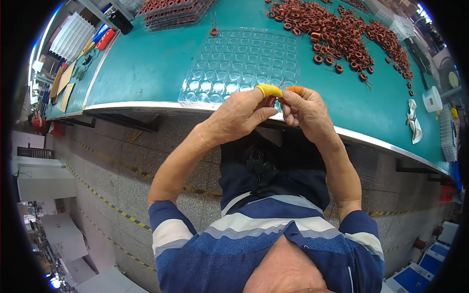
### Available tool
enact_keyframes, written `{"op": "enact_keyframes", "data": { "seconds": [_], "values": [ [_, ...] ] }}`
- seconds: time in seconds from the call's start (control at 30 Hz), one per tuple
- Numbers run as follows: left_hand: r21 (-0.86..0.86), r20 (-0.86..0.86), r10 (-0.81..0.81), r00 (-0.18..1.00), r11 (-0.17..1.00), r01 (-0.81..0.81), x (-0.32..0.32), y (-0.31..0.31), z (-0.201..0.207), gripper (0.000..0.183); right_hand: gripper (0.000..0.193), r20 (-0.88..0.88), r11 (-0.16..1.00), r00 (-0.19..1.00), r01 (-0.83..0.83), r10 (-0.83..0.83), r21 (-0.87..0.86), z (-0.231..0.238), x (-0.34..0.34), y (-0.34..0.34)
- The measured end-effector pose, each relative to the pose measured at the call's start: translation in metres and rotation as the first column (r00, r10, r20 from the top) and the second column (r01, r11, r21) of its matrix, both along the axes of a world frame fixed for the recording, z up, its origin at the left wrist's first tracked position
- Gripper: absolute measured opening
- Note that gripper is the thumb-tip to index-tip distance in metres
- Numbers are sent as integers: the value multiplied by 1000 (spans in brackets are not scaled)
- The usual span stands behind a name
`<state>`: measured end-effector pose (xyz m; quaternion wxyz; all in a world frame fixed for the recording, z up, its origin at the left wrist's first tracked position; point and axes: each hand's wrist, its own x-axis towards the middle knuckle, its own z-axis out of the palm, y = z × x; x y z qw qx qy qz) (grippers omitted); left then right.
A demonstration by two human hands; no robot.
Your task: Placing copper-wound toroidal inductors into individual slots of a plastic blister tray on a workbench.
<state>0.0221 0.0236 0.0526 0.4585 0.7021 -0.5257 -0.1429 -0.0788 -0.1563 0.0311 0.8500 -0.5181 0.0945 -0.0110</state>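
Note:
My left hand (239, 113), with a yellow finger cot on its index finger, pinches a small reddish-brown ring-shaped wire coil (270, 101) just above the table's front edge. Against the same coil, my right hand (309, 108) has its thumb and an orange-covered finger pressed together, beside the thin leads. My fingers hide most of the coil. Just beyond both hands lies a clear plastic tray (189, 80) with rows of round pockets. A single wire coil (214, 32) with its leads upright stands at the tray's far left corner.
Loose coils form a big heap (325, 29) at the far right of the green table (141, 68). Filled trays (171, 14) are stacked at the far left. A white tub (432, 99) and a white cloth (414, 122) sit at the right end.

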Motion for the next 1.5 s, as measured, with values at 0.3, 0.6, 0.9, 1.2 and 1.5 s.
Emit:
{"op": "enact_keyframes", "data": {
  "seconds": [0.3, 0.6, 0.9, 1.2, 1.5],
  "values": [
    [119, 776, -124, 619, 992, 50, -3, 3, 8, 24, 21, -90, 984, 986, -150, 141, -100, 7, 2, -9],
    [202, 682, -168, 712, 979, 38, -9, 7, -3, 25, 20, -173, 975, 972, -181, 157, -132, -4, -1, -7],
    [-339, -615, -22, 788, 910, -240, -32, -13, -27, 32, 21, 74, 974, 988, 147, -136, -172, 8, -3, 10],
    [-410, -716, -122, 687, 871, -273, -31, -21, -39, 41, 23, 128, 947, 988, 124, -89, -296, 13, 3, 9],
    [-307, -843, -82, 531, 885, -351, -29, -23, -39, 22, 21, 265, 829, 927, 360, -265, -429, -4, 1, 12]
  ]
}}
